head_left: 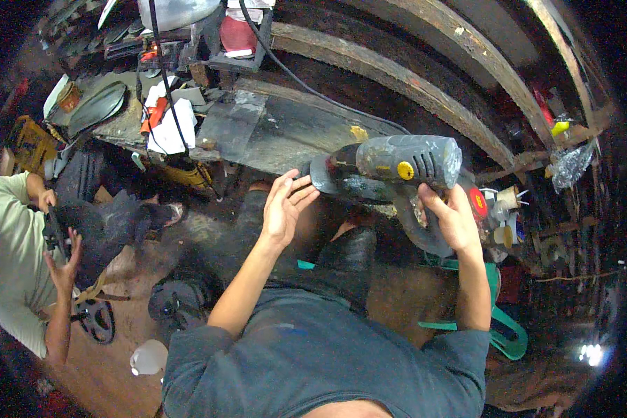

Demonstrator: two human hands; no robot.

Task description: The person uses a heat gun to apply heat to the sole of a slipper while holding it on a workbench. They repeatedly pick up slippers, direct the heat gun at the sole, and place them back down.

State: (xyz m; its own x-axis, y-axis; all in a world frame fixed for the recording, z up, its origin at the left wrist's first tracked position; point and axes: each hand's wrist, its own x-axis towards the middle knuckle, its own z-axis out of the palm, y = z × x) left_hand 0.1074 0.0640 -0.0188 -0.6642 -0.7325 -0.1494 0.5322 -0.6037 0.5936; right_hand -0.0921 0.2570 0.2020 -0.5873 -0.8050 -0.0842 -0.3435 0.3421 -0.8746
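My right hand is closed round the looped handle of a grey, worn power tool. The tool has vent slots at its rear and a round yellow badge on its side. It is held level, its front end pointing left; its exact kind is unclear. My left hand has its fingers stretched out, the tips at the tool's front end. I cannot tell whether they touch it. Beyond the tool stands a wooden bench with a dark, worn top.
White paper and an orange object lie on the bench's left part. Dark cables hang from above. At left, a person in a light shirt holds a dark part. A green plastic chair is at right, and a white jug rests on the floor.
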